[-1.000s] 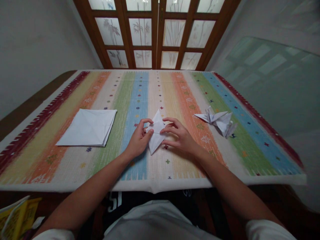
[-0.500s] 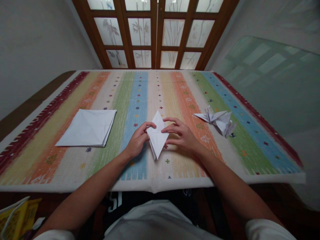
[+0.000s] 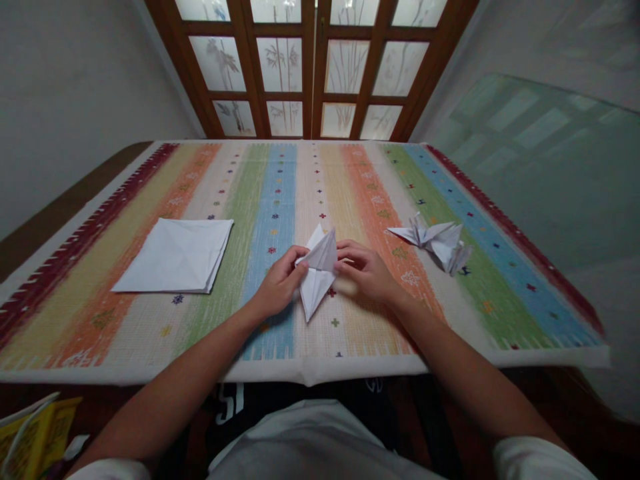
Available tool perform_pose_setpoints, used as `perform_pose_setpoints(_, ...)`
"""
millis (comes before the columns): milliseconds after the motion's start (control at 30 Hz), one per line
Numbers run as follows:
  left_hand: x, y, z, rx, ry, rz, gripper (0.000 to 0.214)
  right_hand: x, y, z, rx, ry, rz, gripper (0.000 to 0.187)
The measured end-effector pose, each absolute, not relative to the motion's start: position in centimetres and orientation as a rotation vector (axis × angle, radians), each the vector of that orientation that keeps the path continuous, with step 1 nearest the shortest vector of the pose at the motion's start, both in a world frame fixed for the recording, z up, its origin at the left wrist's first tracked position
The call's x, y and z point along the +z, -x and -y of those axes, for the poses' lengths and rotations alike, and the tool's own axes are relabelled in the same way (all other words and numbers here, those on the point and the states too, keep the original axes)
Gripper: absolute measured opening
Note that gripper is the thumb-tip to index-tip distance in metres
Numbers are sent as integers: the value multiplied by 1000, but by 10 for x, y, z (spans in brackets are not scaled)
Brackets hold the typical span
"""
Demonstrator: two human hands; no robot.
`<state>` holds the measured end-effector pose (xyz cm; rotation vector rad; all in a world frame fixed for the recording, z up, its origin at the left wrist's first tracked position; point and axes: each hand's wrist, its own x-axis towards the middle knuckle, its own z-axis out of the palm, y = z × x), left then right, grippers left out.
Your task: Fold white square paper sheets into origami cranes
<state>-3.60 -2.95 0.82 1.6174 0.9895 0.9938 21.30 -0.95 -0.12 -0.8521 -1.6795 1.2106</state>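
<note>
A white, kite-shaped folded paper (image 3: 317, 275) is held just above the striped tablecloth (image 3: 250, 200) near the table's front middle. My left hand (image 3: 278, 283) pinches its left edge with thumb and fingers closed. My right hand (image 3: 364, 270) grips its right side, lifting an upper flap so that it stands up. The paper's long point aims toward me.
A stack of flat white paper sheets (image 3: 175, 255) lies to the left. Finished folded paper cranes (image 3: 436, 243) sit to the right. A glass pane (image 3: 550, 167) leans at the right wall. Wooden glazed doors (image 3: 310, 67) stand behind the table. A yellow object (image 3: 30, 433) sits at bottom left.
The paper was turned over and lifted slightly off the cloth. My right hand has raised its upper flap, and both hands have closed in on the paper's edges.
</note>
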Motion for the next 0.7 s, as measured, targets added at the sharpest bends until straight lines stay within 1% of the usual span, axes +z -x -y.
perform_pose_setpoints(33, 7, 35, 30, 994, -1627, -997, 27, -3, -211, 10, 1230, 858, 1637, 22)
perform_pose_setpoints(67, 5, 34, 30, 990, -1626, -997, 28, -6, -209, 10, 1255, 866, 1592, 27)
perform_pose_setpoints(133, 1, 33, 30, 984, -1595, -993, 31, -8, -206, 11, 1291, 889, 1523, 46)
perform_pose_setpoints(167, -1, 32, 30, 990, -1575, -997, 35, -8, -205, 12, 1285, 904, 1512, 53)
perform_pose_setpoints(200, -2, 32, 30, 1010, -1572, -1009, 38, -8, -204, 13, 1257, 922, 1516, 55)
perform_pose_setpoints(233, -3, 32, 29, 1039, -1594, -1029, 42, -6, -204, 14, 1207, 944, 1538, 52)
perform_pose_setpoints(300, -4, 34, 28, 1100, -1731, -1090, 44, -3, -205, 15, 1059, 997, 1624, 31)
perform_pose_setpoints(367, -4, 36, 26, 1090, -1937, -1149, 39, -1, -207, 14, 900, 1059, 1729, 9)
perform_pose_setpoints(400, -4, 37, 26, 1049, -2037, -1165, 35, 0, -209, 13, 839, 1096, 1773, 6)
perform_pose_setpoints(467, -6, 38, 25, 926, -2186, -1157, 28, -2, -212, 11, 774, 1178, 1836, 11)
perform_pose_setpoints(533, -8, 39, 26, 801, -2270, -1101, 26, -5, -216, 10, 754, 1270, 1912, 14)
perform_pose_setpoints(633, -10, 37, 26, 689, -2331, -1032, 23, -8, -221, 10, 705, 1406, 2043, 12)
perform_pose_setpoints(700, -10, 36, 27, 665, -2341, -1017, 25, -7, -224, 10, 653, 1428, 2087, 11)
